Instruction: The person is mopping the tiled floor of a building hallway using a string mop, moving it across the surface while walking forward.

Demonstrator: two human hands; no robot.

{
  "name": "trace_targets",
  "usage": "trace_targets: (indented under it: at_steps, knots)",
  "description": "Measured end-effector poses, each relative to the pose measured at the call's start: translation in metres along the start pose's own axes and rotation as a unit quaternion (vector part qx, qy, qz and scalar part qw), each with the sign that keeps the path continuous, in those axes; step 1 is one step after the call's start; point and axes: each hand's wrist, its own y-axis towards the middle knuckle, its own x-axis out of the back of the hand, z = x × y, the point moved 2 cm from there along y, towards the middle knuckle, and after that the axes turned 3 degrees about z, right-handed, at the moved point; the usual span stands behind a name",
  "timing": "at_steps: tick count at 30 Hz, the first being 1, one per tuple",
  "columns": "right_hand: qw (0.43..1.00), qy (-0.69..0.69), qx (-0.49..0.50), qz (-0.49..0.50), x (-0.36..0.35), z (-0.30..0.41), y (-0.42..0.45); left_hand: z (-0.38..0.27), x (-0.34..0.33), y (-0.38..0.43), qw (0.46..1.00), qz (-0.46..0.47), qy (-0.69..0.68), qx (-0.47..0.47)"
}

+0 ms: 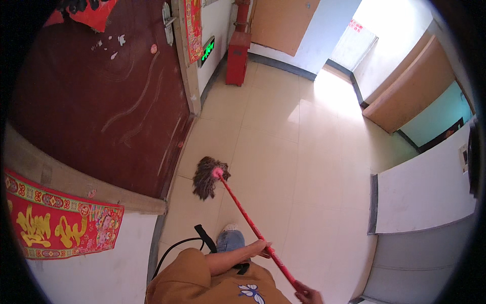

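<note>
A string mop with a red handle (246,217) slants across the view, its grey-brown mop head (207,178) lying on the tiled floor close to the dark red door's threshold. My left hand (260,249) is closed around the middle of the handle. Lower right, near the handle's upper end, my right hand (308,294) grips it too. A pink socket (217,173) joins the handle to the strands.
A dark red door (114,95) and its frame stand at left. A red metal box (238,57) sits by the far wall. An open wooden door (414,87) is at upper right, with a grey panel (414,262) at lower right. Beige tiles (319,163) cover the floor.
</note>
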Motion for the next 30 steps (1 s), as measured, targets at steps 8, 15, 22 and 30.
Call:
trace_targets:
  at_steps: [8,15,22,30]
  knots:
    - [0.828,0.541,-0.140,0.037,-0.067,0.052,0.092,-0.070,0.070,0.059,0.850,-0.344,0.390,0.088]
    - [0.899,0.419,0.024,0.129,-0.075,0.166,0.218,-0.159,0.088,-0.005,0.890,-0.376,0.139,-0.217]
    - [0.962,0.254,0.070,0.069,-0.065,0.155,0.343,-0.127,0.078,-0.036,0.894,-0.314,0.064,-0.314]
    - [0.990,0.000,0.121,-0.076,-0.101,-0.079,0.237,0.031,0.049,0.025,0.916,-0.310,0.245,-0.070]
